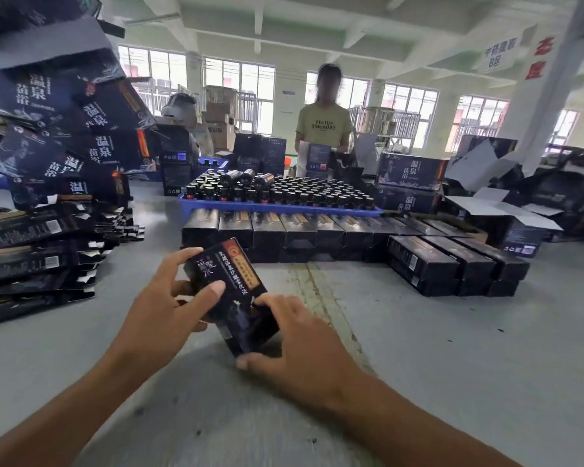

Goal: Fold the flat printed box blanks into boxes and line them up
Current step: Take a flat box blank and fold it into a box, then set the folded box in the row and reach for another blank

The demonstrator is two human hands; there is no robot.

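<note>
Left of the box (231,294): flat blanks (38,261) stacked within reach. Left hand (162,298) gripping its upper end, right hand (290,335) pinching the lower end, probably closing flaps. Beyond the box: finished row (317,230) awaiting it.

Grey table (435,348): box rows (317,230), flat blanks (38,261), bottle tray (284,207).

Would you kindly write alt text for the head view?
Two hands, left hand and right hand, grip a dark printed box above a grey table. Behind it stands a row of folded boxes; flat blanks are stacked left.
</note>
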